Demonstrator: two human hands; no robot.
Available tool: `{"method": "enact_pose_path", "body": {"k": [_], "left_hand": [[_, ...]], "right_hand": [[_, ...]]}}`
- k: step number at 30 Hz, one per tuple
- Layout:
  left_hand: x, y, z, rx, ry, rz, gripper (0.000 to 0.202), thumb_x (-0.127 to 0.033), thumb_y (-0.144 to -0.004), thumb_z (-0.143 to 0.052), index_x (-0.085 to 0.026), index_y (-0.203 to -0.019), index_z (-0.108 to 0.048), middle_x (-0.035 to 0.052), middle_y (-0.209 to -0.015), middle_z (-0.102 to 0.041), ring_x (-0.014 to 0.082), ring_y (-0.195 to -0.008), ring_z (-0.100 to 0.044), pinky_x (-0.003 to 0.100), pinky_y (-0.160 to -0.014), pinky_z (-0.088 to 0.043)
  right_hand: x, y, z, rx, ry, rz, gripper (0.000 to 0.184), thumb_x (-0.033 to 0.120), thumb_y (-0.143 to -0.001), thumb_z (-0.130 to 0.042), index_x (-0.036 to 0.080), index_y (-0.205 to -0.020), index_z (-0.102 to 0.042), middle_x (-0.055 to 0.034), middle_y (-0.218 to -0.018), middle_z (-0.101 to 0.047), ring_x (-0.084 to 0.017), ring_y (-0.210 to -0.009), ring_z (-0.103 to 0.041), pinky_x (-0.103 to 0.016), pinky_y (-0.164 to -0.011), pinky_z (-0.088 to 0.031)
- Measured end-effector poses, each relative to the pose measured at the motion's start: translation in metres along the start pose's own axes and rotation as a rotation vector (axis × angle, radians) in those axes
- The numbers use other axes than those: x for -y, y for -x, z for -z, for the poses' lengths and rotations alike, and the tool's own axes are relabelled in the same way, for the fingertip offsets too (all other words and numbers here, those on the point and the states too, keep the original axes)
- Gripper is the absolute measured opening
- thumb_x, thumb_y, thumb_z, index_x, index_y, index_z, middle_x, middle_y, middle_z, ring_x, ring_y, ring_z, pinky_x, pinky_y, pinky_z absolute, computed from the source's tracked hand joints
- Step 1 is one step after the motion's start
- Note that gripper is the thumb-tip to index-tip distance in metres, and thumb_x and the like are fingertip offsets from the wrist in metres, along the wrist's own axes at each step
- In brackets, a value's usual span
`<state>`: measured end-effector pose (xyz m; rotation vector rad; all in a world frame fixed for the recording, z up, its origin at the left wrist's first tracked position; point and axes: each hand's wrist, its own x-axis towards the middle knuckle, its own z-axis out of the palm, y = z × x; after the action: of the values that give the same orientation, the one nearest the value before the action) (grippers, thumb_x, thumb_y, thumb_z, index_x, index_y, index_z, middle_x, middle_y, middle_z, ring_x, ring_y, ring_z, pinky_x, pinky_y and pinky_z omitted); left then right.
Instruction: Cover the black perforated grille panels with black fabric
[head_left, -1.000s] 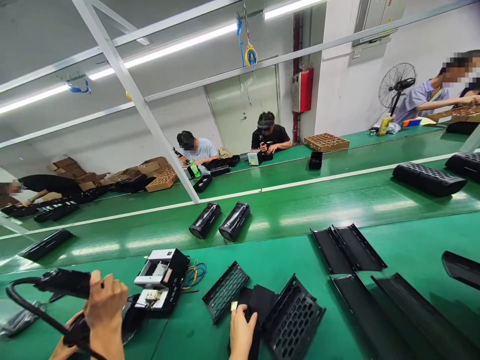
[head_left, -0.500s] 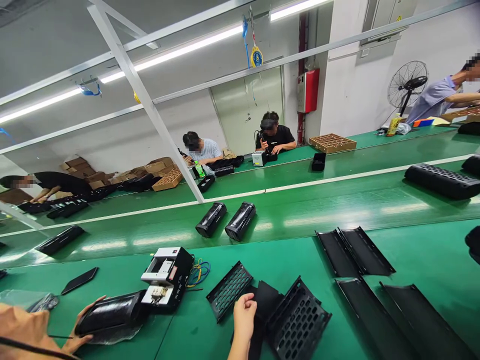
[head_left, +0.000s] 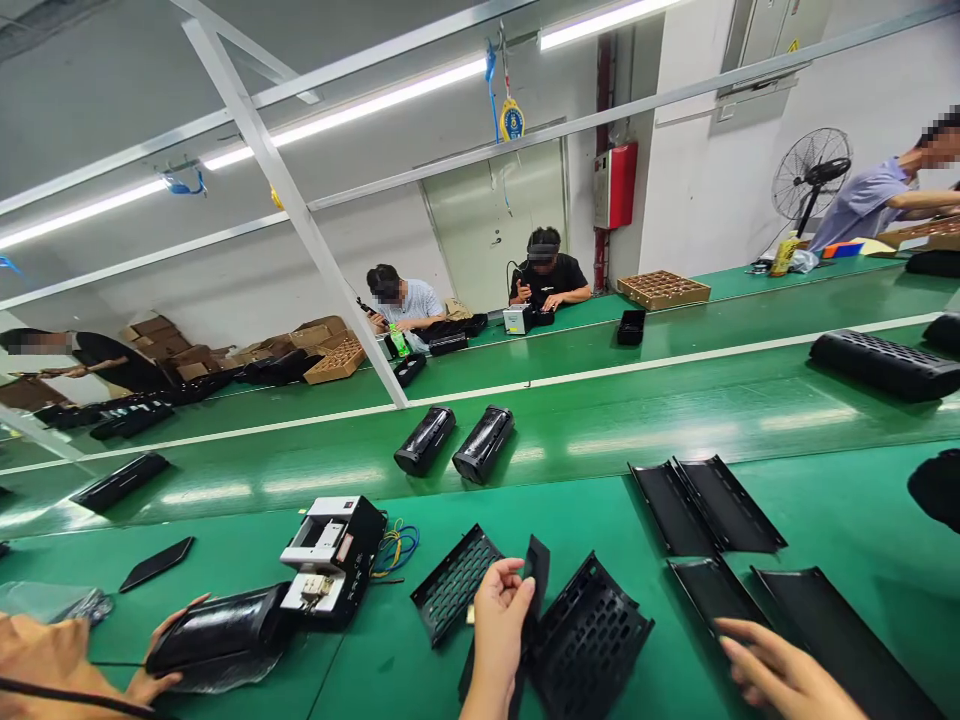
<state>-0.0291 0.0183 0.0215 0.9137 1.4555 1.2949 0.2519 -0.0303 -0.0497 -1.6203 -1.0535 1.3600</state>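
Left hand [head_left: 499, 630]: closed, gripping a thin matte black sheet [head_left: 536, 575] held upright
Right hand [head_left: 780, 680]: open, fingers stretched out just over a smooth black moulded panel [head_left: 716, 595]; touching or not, cannot tell
Sheet's place: above the tabletop's near edge, between two curved black perforated panels [head_left: 589, 640] [head_left: 454, 585] with oblong holes
Tabletop [head_left: 375, 680]: glossy green
Co-worker's hand [head_left: 154, 680]: at the left, on a glossy black cylinder [head_left: 217, 630] over crinkled clear plastic
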Motion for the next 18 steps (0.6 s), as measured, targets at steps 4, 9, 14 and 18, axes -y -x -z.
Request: {"method": "enact_pose_path", "body": {"k": [4, 9, 14, 18], "left_hand": [[-0.005, 0.026, -0.028, 0.214, 0.093, 0.098, 0.035, -0.022, -0.045, -0.074, -0.014, -0.075, -0.058, -0.0049, -0.055, -0.048, 0.0039, -0.05, -0.042, 0.014, -0.05, -0.034], [0.008, 0.038, -0.033, 0.24, 0.385, 0.274, 0.039, -0.026, -0.039, -0.078, -0.016, -0.072, -0.058, -0.0049, -0.054, -0.048, 0.0044, -0.049, -0.044, 0.016, -0.05, -0.035], [0.016, 0.029, -0.009, 0.151, 0.394, 0.313, 0.043, -0.029, -0.041, -0.077, -0.016, -0.079, -0.061, 0.0004, -0.061, -0.056, 0.0095, -0.056, -0.052, 0.02, -0.054, -0.039], [0.018, 0.018, 0.012, 0.17, 0.065, 0.275, 0.041, -0.041, -0.044, -0.072, -0.013, -0.074, -0.064, 0.0041, -0.065, -0.06, 0.0143, -0.063, -0.054, 0.022, -0.053, -0.041]], "right_hand": [[0.057, 0.011, -0.072, 0.302, -0.143, 0.206, 0.034, 0.048, -0.063, -0.054, 0.019, -0.08, -0.053, -0.0023, -0.068, -0.057, -0.017, -0.065, -0.053, -0.027, -0.06, -0.042], [0.082, 0.014, -0.102, 0.339, -0.081, 0.349, 0.035, 0.048, -0.064, -0.053, 0.02, -0.053, -0.035, 0.006, -0.05, -0.031, -0.01, -0.051, -0.031, -0.023, -0.048, -0.029], [0.073, 0.003, -0.087, 0.301, -0.161, 0.335, 0.033, 0.046, -0.067, -0.052, 0.019, -0.055, -0.037, 0.006, -0.052, -0.031, -0.01, -0.052, -0.031, -0.023, -0.049, -0.028], [0.062, -0.009, -0.069, 0.215, -0.29, 0.257, 0.031, 0.046, -0.067, -0.053, 0.019, -0.056, -0.042, 0.0058, -0.052, -0.035, -0.01, -0.052, -0.036, -0.022, -0.05, -0.034]]}}
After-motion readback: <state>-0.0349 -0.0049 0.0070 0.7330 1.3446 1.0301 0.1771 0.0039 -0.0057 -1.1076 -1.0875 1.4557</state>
